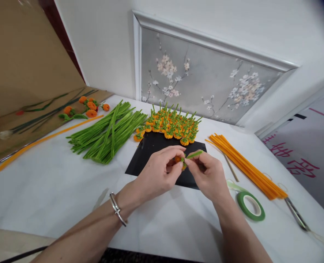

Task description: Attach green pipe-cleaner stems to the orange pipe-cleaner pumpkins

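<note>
Above a black mat (140, 155), both hands meet at a small orange pipe-cleaner pumpkin (184, 166), mostly covered by fingers. My left hand (162, 170) is closed around its body. Between the thumb and forefinger of my right hand (207, 173), a green pipe cleaner (195, 154) is pinched where it joins the pumpkin's top; its free end sticks out to the right. Just behind the mat stand rows of finished orange pumpkins (169, 134) with green stems pointing up.
Green pipe cleaners (107, 135) lie in a pile at left, orange pipe cleaners (244, 164) in a bundle at right. Green tape (241, 204) and a metal-ended tool (297, 215) are nearby. Orange pumpkins with leaves (91, 106) sit back left. A framed flower panel (206, 69) stands behind.
</note>
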The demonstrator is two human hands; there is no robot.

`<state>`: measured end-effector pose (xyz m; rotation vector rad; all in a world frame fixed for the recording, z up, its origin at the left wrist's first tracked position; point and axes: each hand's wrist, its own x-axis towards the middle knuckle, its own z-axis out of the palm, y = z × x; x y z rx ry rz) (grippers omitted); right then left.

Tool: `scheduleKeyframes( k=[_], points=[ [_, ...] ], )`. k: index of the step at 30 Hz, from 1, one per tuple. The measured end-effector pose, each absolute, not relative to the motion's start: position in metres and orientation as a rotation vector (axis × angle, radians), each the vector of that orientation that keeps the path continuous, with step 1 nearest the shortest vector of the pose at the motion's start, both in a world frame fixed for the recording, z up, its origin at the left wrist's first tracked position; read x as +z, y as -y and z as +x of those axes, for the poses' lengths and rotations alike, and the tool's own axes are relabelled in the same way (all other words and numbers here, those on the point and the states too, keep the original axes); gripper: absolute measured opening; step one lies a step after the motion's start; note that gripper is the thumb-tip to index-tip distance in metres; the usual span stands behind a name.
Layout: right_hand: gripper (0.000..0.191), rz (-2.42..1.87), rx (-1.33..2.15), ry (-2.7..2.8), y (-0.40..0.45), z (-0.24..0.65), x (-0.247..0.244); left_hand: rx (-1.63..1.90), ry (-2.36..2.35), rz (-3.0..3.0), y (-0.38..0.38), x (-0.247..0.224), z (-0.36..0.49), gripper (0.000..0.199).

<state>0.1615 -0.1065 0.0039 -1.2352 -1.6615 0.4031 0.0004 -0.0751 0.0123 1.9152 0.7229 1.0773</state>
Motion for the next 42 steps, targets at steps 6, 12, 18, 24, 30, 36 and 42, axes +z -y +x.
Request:
scheduleKeyframes(
  k=[6,12,18,24,30,36,42],
  points=[
    [0.015,-1.28,0.195,1.743,0.107,0.158,0.004,0.999,-0.726,1.876,0.075,0.018,-0.003,0.014],
    [0.011,-1.292,0.295,1.682,0.106,0.158,0.0,0.904,-0.684,1.728,0.074,0.022,-0.005,0.013],
    [0.008,-1.267,0.375,1.697,0.106,0.16,0.004,0.738,-0.673,1.6,0.071,0.023,-0.006,0.018],
    [0.01,-1.242,0.512,1.641,0.109,0.158,0.007,0.74,-0.635,1.477,0.07,0.026,-0.005,0.011],
    [0.014,-1.22,0.668,1.607,0.113,0.158,0.013,0.664,-0.648,1.389,0.066,0.024,-0.006,0.004],
    [0.016,-1.207,0.808,1.624,0.114,0.164,0.013,0.523,-0.612,1.384,0.061,0.029,-0.016,0.007],
    [0.014,-1.19,0.846,1.735,0.113,0.168,0.011,0.387,-0.555,1.477,0.053,0.029,-0.023,0.009]
  ],
)
